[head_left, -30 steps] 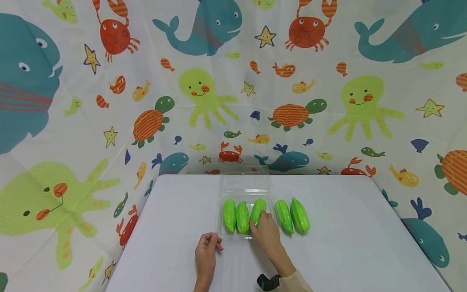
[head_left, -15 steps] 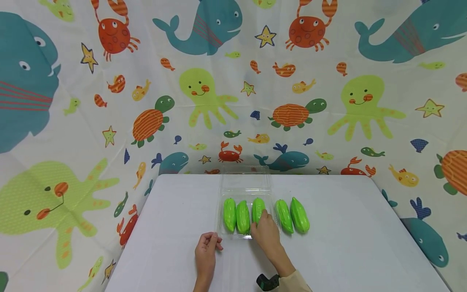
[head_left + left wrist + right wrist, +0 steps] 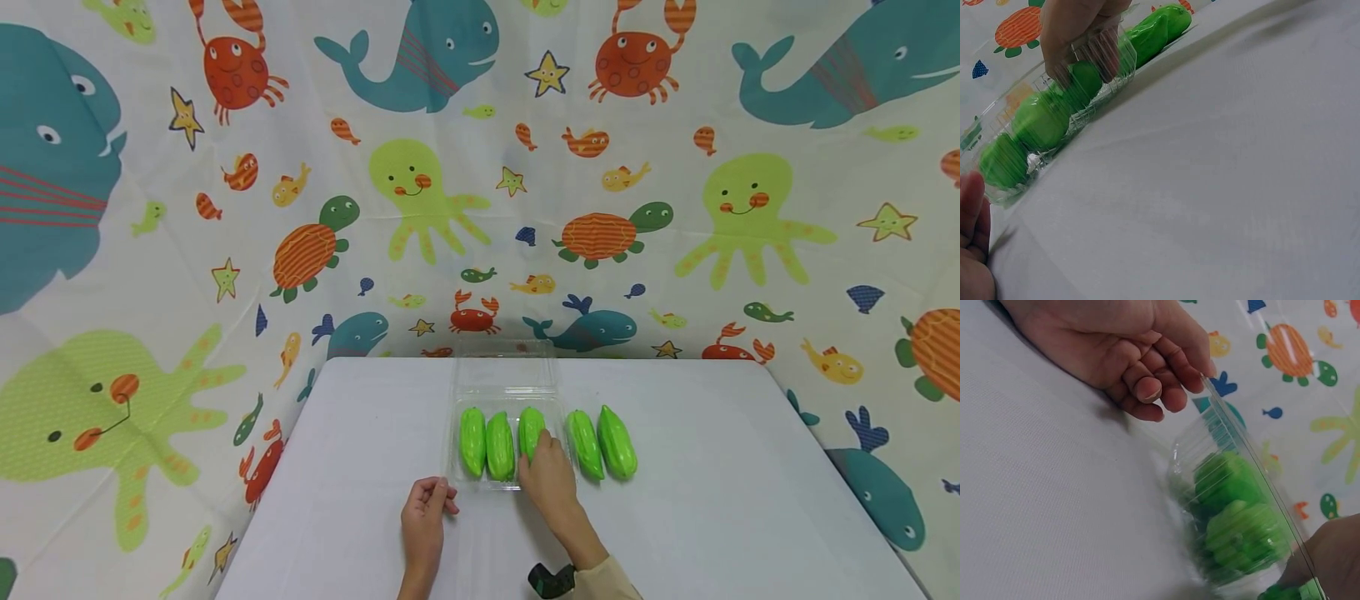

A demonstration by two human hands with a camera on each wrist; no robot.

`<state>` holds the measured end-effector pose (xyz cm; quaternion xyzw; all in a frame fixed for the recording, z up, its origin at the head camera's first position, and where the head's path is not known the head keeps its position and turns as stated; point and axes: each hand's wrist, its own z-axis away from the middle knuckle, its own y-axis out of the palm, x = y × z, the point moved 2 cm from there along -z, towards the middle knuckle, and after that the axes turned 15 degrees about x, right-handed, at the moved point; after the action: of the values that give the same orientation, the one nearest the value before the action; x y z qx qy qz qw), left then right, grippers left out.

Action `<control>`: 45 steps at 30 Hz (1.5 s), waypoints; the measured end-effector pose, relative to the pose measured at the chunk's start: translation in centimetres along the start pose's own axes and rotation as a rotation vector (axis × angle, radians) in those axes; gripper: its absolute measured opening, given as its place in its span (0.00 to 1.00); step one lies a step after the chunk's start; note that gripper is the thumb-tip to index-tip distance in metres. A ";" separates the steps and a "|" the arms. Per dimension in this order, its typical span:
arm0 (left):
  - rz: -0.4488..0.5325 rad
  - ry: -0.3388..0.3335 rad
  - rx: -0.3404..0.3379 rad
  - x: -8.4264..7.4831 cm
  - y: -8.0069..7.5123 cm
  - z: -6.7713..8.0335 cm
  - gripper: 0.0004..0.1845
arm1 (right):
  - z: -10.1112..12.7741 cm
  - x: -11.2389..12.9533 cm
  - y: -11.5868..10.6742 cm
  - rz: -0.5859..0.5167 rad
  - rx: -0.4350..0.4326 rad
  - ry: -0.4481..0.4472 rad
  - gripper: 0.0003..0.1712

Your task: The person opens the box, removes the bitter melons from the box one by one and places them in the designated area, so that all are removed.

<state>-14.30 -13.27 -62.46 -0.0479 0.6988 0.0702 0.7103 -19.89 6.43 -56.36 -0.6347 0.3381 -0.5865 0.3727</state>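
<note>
A clear plastic clamshell box lies open on the white table. Three green ridged gourds lie side by side in it. My right hand reaches into the box and pinches the rightmost of them between thumb and fingers, as the left wrist view shows. My left hand rests on the table at the box's near left corner. Its fingers are loosely curled and hold nothing, and one fingertip lies close to the rim. Two more gourds lie on the table right of the box.
The box's clear lid lies flat behind it toward the table's far edge. A sea-creature printed cloth hangs behind and on both sides. A black wrist device sits on my right forearm.
The third gourd in the box, tilted a second ago, now lies straight alongside the other two under my right hand. My left hand has stayed put.
</note>
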 end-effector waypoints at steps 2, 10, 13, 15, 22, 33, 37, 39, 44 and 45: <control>-0.002 0.006 -0.001 0.0 0.0 0.0 0.11 | 0.0 0.0 0.0 -0.003 0.003 0.007 0.29; 0.039 0.033 -0.001 0.2 0.0 0.0 0.11 | 0.3 0.0 -0.2 -0.008 -0.023 -0.017 0.31; 0.052 0.036 0.003 0.1 0.0 0.0 0.11 | 0.3 0.1 -0.2 -0.013 -0.038 -0.023 0.31; 0.050 0.036 0.006 0.0 0.0 0.0 0.11 | 0.4 0.1 -0.3 -0.019 -0.045 -0.025 0.31; 0.052 0.041 0.005 0.1 0.0 0.0 0.10 | 0.4 0.1 -0.4 -0.022 -0.112 -0.070 0.30; 0.033 0.041 0.002 0.0 0.1 0.0 0.12 | 0.7 0.0 -0.9 -0.038 -0.243 -0.191 0.29; 0.035 0.027 0.001 0.0 0.1 0.0 0.12 | 0.8 -0.3 -1.0 -0.039 -0.271 -0.212 0.29; 0.028 0.023 0.002 -0.1 0.1 0.0 0.12 | 0.9 -0.4 -1.1 -0.042 -0.282 -0.216 0.29; 0.029 -0.008 0.001 -0.1 0.1 0.0 0.12 | 1.0 -0.6 -1.4 -0.054 -0.296 -0.223 0.29; 0.029 -0.014 0.001 -0.2 0.1 0.0 0.12 | 1.0 -0.6 -1.5 -0.054 -0.296 -0.225 0.29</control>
<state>-14.31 -13.18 -62.30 -0.0369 0.6943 0.0805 0.7142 -18.97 7.72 -55.41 -0.7531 0.3594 -0.4655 0.2949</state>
